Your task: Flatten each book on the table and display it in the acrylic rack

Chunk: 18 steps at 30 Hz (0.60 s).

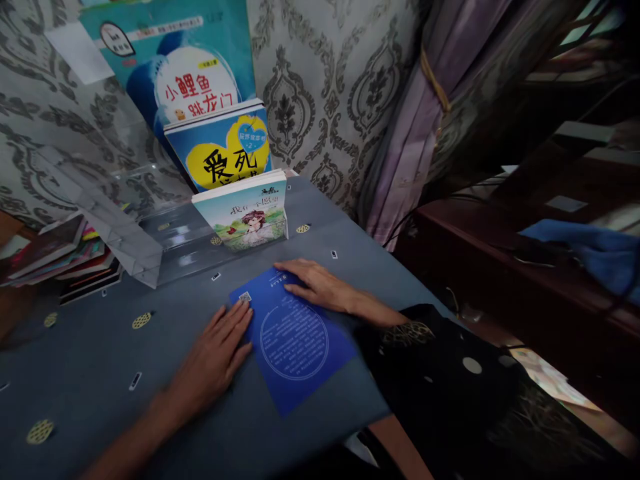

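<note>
A blue booklet (295, 340) with a printed circle of text and a small square code lies flat on the grey-blue tabletop (190, 393). My left hand (213, 350) rests flat along its left edge, fingers stretched out and fingertips near the code. Across the top right of the booklet lies my right hand (320, 287), palm down, thumb and forefinger apart. Neither hand grips anything that I can see. Just beyond them, a thin book with a drawn figure (250, 217) leans in a clear acrylic rack (175, 257).
Behind it in the rack stand a blue-and-yellow book (225, 150) and a tall teal book (200, 50). A pile of books (75, 253) lies at the left. Patterned wallpaper (300, 87) and a tied purple curtain (415, 113) border the table. Dark red furniture (480, 247) stands right.
</note>
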Tool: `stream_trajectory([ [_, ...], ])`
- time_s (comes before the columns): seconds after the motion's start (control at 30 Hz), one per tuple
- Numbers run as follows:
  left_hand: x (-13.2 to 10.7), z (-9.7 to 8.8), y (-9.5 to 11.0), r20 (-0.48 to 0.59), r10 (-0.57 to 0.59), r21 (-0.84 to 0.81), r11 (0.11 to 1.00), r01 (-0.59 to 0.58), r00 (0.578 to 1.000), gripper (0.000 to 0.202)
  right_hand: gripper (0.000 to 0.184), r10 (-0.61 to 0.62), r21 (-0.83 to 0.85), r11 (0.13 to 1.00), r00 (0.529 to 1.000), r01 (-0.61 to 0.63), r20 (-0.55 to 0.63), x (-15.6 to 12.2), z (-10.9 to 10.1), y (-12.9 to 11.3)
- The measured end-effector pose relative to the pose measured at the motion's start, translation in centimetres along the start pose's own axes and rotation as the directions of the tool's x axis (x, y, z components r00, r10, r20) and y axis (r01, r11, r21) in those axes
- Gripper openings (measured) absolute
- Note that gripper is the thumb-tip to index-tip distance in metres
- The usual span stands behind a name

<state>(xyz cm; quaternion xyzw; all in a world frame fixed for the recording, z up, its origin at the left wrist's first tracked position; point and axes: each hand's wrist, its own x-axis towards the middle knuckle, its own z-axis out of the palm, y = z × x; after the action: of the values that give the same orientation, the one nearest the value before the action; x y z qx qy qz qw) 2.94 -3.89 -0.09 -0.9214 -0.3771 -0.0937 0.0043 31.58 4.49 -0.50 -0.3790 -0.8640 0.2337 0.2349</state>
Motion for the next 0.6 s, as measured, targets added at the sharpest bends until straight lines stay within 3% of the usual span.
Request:
stream_trajectory([
  [0.13,-1.6,-1.0,3.1,0.060,0.155,-0.023,0.988,-0.154,0.986,0.061,0.051,-0.012,-0.020,1.000,1.000,0.012,0.001,0.1,0.2,0.1],
  [0.3,-2.8,-1.3,6.6,0.045,0.338,-0.037,0.941,-0.336,0.940,0.053,0.049,-0.007,-0.090,0.996,1.000,0.008,0.009,0.1,0.3,-0.3],
  [0.6,-2.6,-1.8,7.6,-0.001,0.376,-0.037,0.926,-0.376,0.927,0.047,0.046,-0.023,-0.369,0.929,0.999,0.036,0.039,-0.6,1.1,-2.0],
])
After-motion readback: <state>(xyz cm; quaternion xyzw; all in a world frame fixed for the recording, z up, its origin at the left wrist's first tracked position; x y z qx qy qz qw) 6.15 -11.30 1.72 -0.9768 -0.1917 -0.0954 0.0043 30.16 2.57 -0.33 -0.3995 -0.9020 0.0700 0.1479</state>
